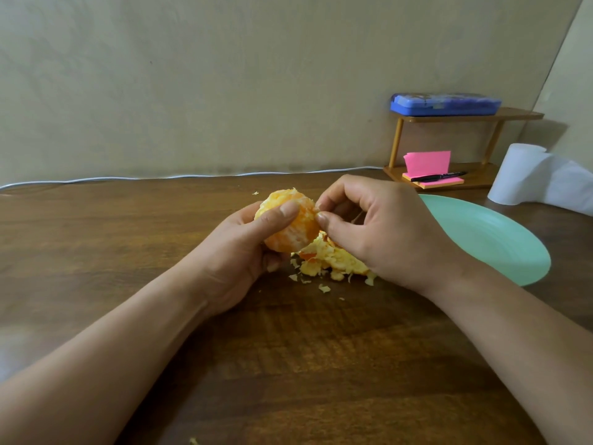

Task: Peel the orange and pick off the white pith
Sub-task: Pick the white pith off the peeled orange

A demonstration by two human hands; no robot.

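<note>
Head view, only one I have. My left hand (244,252) cups the orange (287,220) just above the bench (128,252), about mid-way along and toward the far edge. Thumb pressed across the top of the fruit, other fingers wrapped underneath, so it's closed on the fruit. My right hand (378,232) is at the orange's right side, thumb and forefinger pressed together in a pinch right at the surface. Looks like a bit of pith between the tips, but it's too small to confirm.

Progress, my read: peeling is done. No orange rind visible on the fruit from this angle; what shows is bare segments with pale streaks and a rough fuzzy patch on top. The peel pile (330,261) lies on the bench directly below the right hand, touching nothing but the wood, with small crumbs (324,288) scattered toward the near edge. One more crumb sits at the near edge.

Left to do: pith picking, partway through I'd say. The top and front still carry white. The back and underside are hidden by my palm, can't judge those.

The green plate (500,239) sits to the right of the right hand, partly behind it; the visible part holds nothing. Tissue roll (519,175) and small shelf (465,115) are at the far right corner, not involved.
</note>
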